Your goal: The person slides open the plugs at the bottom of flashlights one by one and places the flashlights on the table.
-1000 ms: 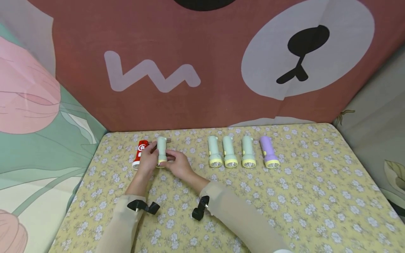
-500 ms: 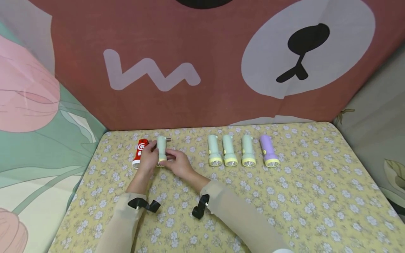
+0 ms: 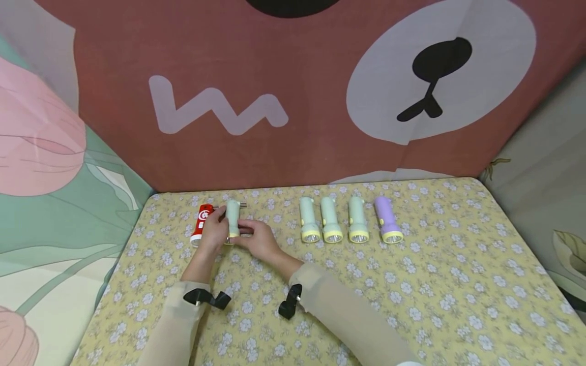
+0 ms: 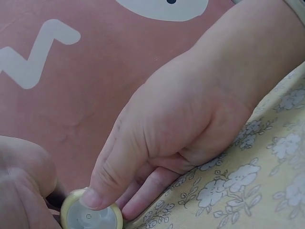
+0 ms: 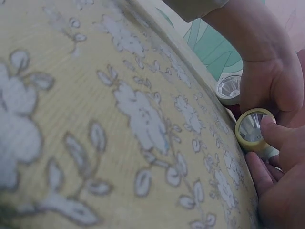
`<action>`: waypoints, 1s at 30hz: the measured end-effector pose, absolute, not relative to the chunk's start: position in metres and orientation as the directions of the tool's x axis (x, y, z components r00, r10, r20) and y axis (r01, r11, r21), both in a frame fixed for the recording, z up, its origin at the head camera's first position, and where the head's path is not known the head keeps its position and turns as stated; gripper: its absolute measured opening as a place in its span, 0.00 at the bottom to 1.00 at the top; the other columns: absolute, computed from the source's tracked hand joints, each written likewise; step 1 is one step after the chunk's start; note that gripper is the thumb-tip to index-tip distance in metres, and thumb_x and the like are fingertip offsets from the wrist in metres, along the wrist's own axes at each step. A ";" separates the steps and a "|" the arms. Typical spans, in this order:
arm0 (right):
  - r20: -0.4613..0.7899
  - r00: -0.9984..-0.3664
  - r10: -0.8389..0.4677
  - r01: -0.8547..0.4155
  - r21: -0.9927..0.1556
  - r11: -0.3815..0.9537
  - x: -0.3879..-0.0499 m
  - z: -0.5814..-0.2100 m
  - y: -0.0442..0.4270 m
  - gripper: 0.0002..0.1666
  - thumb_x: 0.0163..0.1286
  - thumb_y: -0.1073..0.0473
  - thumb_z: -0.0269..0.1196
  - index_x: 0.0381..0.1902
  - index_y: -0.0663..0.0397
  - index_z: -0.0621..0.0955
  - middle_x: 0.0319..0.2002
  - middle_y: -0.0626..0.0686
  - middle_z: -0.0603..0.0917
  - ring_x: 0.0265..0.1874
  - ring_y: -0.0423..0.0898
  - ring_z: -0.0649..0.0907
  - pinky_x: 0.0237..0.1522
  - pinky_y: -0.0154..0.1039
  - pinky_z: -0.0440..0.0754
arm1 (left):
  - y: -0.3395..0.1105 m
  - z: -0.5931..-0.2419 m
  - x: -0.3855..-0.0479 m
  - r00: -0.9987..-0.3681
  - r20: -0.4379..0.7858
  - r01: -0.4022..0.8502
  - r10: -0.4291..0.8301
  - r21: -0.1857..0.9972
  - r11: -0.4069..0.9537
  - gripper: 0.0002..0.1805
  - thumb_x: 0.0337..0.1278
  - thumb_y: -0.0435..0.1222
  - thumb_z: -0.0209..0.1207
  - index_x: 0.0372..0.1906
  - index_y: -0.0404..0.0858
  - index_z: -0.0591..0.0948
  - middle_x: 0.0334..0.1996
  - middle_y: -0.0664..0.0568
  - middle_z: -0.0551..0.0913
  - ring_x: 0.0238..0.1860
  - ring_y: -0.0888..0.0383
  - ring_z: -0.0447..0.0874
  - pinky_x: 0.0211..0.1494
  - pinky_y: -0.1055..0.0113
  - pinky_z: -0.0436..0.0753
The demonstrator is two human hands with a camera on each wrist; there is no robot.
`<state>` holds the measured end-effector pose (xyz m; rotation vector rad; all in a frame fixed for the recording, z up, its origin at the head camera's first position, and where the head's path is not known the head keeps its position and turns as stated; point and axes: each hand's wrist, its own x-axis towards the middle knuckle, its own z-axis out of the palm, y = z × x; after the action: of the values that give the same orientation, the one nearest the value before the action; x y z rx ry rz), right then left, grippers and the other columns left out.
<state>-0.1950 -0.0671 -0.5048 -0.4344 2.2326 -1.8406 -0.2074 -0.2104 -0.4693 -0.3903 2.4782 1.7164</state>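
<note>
A pale green flashlight (image 3: 232,217) with a yellow rim lies near the table's far left, its lens (image 5: 252,130) toward the person. My left hand (image 3: 214,233) grips its left side, and part of that hand also shows in the left wrist view. From the other side my right hand (image 3: 262,242) pinches the lens end. The right thumb (image 4: 93,198) lies over the lens rim, with the other fingers along the side. Two metal prongs (image 3: 242,205) stick out to the right from the flashlight's back end. Left of it lies a red flashlight (image 3: 204,219) with a white head, partly behind my left hand.
Farther right, several flashlights stand in a row: pale green ones (image 3: 309,218) and a purple one (image 3: 386,216) at the end. A flowered yellow cloth (image 3: 412,305) covers the table. Printed fabric (image 3: 320,117) hangs behind and at both sides.
The right thumb and fingers have shifted slightly left over the flashlight's lens end. The left hand keeps its hold, and the other flashlights stay put; the head view tilts slightly.
</note>
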 end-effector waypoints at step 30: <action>0.040 -0.929 -0.368 -0.122 -0.971 0.203 -0.196 -0.509 -0.070 0.34 0.65 0.58 0.73 0.67 0.60 0.77 0.55 0.55 0.85 0.51 0.45 0.86 0.49 0.29 0.84 | -0.211 -0.466 -0.205 -0.957 -0.243 -0.281 -0.159 0.912 0.297 0.29 0.78 0.27 0.39 0.78 0.24 0.55 0.76 0.31 0.59 0.75 0.39 0.58 0.77 0.48 0.62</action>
<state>-0.1961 -0.0699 -0.5088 -0.4706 2.2730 -1.8046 -0.2046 -0.2111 -0.4662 -0.4165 2.4431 1.7534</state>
